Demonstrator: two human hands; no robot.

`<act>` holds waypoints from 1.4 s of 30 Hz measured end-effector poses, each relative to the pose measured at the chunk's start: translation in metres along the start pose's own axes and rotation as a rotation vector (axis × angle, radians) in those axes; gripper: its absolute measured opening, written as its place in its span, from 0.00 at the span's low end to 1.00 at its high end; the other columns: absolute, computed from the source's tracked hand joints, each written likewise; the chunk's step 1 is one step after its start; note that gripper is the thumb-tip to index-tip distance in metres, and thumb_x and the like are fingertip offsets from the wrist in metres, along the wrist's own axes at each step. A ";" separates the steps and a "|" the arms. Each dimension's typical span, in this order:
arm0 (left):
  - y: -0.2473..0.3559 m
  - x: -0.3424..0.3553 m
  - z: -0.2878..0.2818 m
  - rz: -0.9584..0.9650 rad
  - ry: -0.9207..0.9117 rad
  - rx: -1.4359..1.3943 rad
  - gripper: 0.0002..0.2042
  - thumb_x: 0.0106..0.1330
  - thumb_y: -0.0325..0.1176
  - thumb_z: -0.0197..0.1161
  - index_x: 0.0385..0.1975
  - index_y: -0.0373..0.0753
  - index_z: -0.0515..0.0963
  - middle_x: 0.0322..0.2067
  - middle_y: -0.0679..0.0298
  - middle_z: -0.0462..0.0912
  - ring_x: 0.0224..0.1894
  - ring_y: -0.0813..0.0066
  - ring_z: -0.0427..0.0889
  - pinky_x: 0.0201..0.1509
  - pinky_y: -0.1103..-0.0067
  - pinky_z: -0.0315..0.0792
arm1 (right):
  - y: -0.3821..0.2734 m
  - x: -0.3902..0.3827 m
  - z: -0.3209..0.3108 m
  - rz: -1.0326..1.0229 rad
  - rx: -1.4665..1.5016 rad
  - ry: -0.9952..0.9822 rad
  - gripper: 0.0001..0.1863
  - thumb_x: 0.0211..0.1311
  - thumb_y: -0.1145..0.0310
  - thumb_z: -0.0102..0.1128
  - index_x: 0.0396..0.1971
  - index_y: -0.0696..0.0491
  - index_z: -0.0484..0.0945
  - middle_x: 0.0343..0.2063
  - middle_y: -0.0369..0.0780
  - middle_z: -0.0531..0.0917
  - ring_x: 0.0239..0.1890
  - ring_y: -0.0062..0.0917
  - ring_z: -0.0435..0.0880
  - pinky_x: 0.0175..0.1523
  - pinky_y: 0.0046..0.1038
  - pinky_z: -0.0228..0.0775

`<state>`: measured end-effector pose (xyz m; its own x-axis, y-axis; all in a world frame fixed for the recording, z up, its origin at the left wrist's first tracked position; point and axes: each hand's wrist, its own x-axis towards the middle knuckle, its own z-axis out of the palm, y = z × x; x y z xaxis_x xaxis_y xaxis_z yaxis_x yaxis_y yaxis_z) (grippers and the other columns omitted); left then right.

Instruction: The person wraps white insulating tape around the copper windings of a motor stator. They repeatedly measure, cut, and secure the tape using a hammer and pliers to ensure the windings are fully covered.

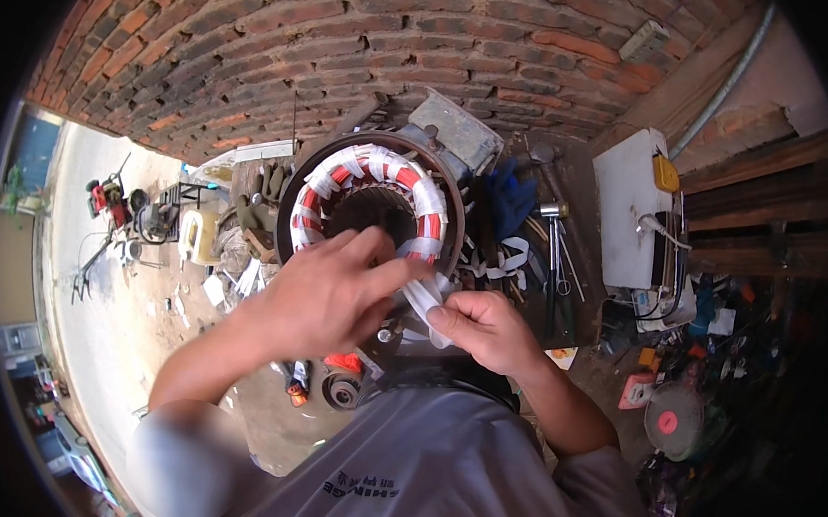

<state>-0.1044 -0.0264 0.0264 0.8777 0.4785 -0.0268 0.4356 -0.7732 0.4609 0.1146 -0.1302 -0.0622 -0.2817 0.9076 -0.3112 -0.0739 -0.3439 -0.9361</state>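
A motor stator stands upright in front of me in a dark round housing (291,175). Its ring of windings (427,196) is red, wrapped in bands of white tape. My left hand (334,287) is over the near left of the ring, fingers curled, the index finger reaching to the tape. Its fingertips are partly hidden, so I cannot make out what they pinch. At the near right of the ring, my right hand (489,328) pinches a looped length of white tape (422,300) between thumb and fingers. The stator's hollow middle is dark.
Right of the stator lie blue gloves (509,200), a hammer (543,155) and long metal tools (553,251). A metal box (456,131) sits behind it, near the brick wall (367,62). A fan (675,420) stands at lower right; a pulley-like part (342,391) lies below my left forearm.
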 end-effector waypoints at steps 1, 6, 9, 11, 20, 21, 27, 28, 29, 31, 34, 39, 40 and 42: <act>-0.015 0.009 0.012 0.011 -0.075 0.038 0.27 0.54 0.27 0.70 0.57 0.50 0.77 0.43 0.57 0.75 0.41 0.54 0.81 0.43 0.64 0.78 | -0.001 -0.001 0.001 -0.028 -0.016 0.011 0.19 0.75 0.63 0.61 0.23 0.58 0.78 0.17 0.26 0.72 0.22 0.09 0.64 0.25 0.23 0.55; -0.032 0.037 0.026 0.108 -0.206 0.090 0.22 0.52 0.35 0.72 0.50 0.52 0.80 0.37 0.59 0.73 0.34 0.55 0.84 0.31 0.63 0.78 | -0.001 -0.004 0.008 -0.076 0.030 0.077 0.20 0.73 0.66 0.61 0.19 0.58 0.75 0.15 0.29 0.72 0.22 0.09 0.65 0.26 0.24 0.56; -0.031 0.034 0.033 0.122 -0.201 0.109 0.19 0.52 0.34 0.73 0.47 0.51 0.81 0.35 0.58 0.74 0.32 0.56 0.83 0.25 0.65 0.77 | 0.004 -0.003 0.011 -0.139 0.033 0.090 0.19 0.72 0.67 0.62 0.20 0.58 0.74 0.15 0.30 0.73 0.22 0.09 0.66 0.25 0.24 0.58; -0.036 0.033 0.040 0.130 -0.182 0.084 0.19 0.51 0.32 0.73 0.45 0.50 0.81 0.35 0.57 0.74 0.31 0.55 0.83 0.26 0.65 0.77 | 0.008 -0.004 0.011 -0.169 -0.009 0.068 0.17 0.71 0.67 0.62 0.22 0.60 0.76 0.16 0.31 0.73 0.23 0.09 0.66 0.26 0.24 0.59; -0.035 0.033 0.050 0.127 -0.085 -0.018 0.16 0.50 0.30 0.73 0.39 0.46 0.80 0.32 0.56 0.75 0.30 0.53 0.83 0.31 0.62 0.80 | 0.023 -0.008 0.002 -0.245 -0.182 0.130 0.15 0.69 0.70 0.63 0.21 0.58 0.77 0.14 0.34 0.76 0.17 0.13 0.70 0.23 0.26 0.61; -0.038 0.033 0.051 0.128 -0.079 -0.024 0.15 0.51 0.30 0.72 0.40 0.46 0.79 0.33 0.55 0.74 0.30 0.53 0.83 0.31 0.61 0.80 | 0.020 -0.007 0.002 -0.263 -0.212 0.136 0.15 0.69 0.70 0.63 0.21 0.58 0.78 0.14 0.34 0.76 0.17 0.13 0.70 0.23 0.26 0.61; -0.034 0.032 0.049 0.121 -0.112 -0.026 0.15 0.53 0.30 0.72 0.41 0.45 0.77 0.36 0.51 0.73 0.28 0.47 0.83 0.32 0.59 0.80 | 0.025 -0.002 0.000 -0.314 -0.219 0.148 0.16 0.67 0.68 0.65 0.20 0.59 0.76 0.13 0.35 0.73 0.19 0.11 0.66 0.24 0.27 0.59; -0.034 0.033 0.049 0.112 -0.114 -0.014 0.16 0.53 0.30 0.72 0.40 0.44 0.77 0.36 0.51 0.72 0.29 0.46 0.83 0.33 0.58 0.80 | 0.024 -0.001 0.001 -0.319 -0.214 0.147 0.16 0.67 0.68 0.65 0.20 0.59 0.76 0.13 0.35 0.74 0.19 0.11 0.67 0.24 0.26 0.59; -0.033 0.033 0.050 0.103 -0.117 -0.002 0.16 0.53 0.31 0.73 0.40 0.44 0.76 0.36 0.50 0.72 0.29 0.45 0.83 0.33 0.57 0.80 | 0.025 0.000 0.004 -0.321 -0.163 0.143 0.16 0.67 0.68 0.66 0.20 0.59 0.77 0.13 0.35 0.75 0.20 0.10 0.68 0.24 0.26 0.60; -0.036 0.033 0.051 0.121 -0.118 0.013 0.16 0.53 0.30 0.73 0.40 0.43 0.76 0.36 0.50 0.72 0.29 0.44 0.83 0.33 0.56 0.79 | 0.024 0.005 0.010 -0.335 -0.057 0.140 0.16 0.67 0.67 0.67 0.21 0.59 0.77 0.13 0.35 0.76 0.20 0.09 0.70 0.24 0.25 0.61; -0.037 0.032 0.051 0.113 -0.123 0.024 0.18 0.50 0.29 0.73 0.40 0.43 0.76 0.37 0.50 0.72 0.31 0.44 0.83 0.33 0.57 0.78 | 0.015 0.010 0.017 -0.267 -0.081 0.178 0.16 0.68 0.66 0.69 0.23 0.60 0.79 0.16 0.34 0.80 0.22 0.09 0.74 0.25 0.24 0.64; -0.037 0.032 0.050 0.093 -0.113 -0.013 0.19 0.47 0.27 0.73 0.40 0.43 0.77 0.37 0.52 0.71 0.34 0.45 0.81 0.34 0.58 0.77 | 0.004 0.010 0.023 -0.254 -0.127 0.167 0.16 0.68 0.65 0.68 0.23 0.60 0.81 0.18 0.32 0.82 0.23 0.10 0.74 0.27 0.23 0.64; -0.036 0.033 0.049 0.105 -0.104 -0.010 0.18 0.48 0.28 0.73 0.40 0.44 0.77 0.36 0.52 0.72 0.33 0.46 0.82 0.33 0.58 0.78 | 0.008 0.012 0.023 -0.236 -0.021 0.125 0.17 0.68 0.65 0.67 0.23 0.60 0.80 0.17 0.31 0.81 0.23 0.10 0.74 0.27 0.23 0.64; -0.035 0.033 0.049 0.124 -0.097 -0.010 0.16 0.51 0.29 0.73 0.39 0.45 0.78 0.34 0.52 0.73 0.30 0.47 0.83 0.32 0.59 0.78 | 0.011 0.014 0.023 -0.172 0.153 0.071 0.17 0.69 0.65 0.67 0.22 0.60 0.80 0.17 0.29 0.79 0.23 0.09 0.72 0.26 0.23 0.63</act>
<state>-0.0813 -0.0041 -0.0346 0.9401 0.3365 -0.0540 0.3206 -0.8195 0.4750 0.0880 -0.1266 -0.0736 -0.1852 0.9688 -0.1648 -0.2606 -0.2102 -0.9423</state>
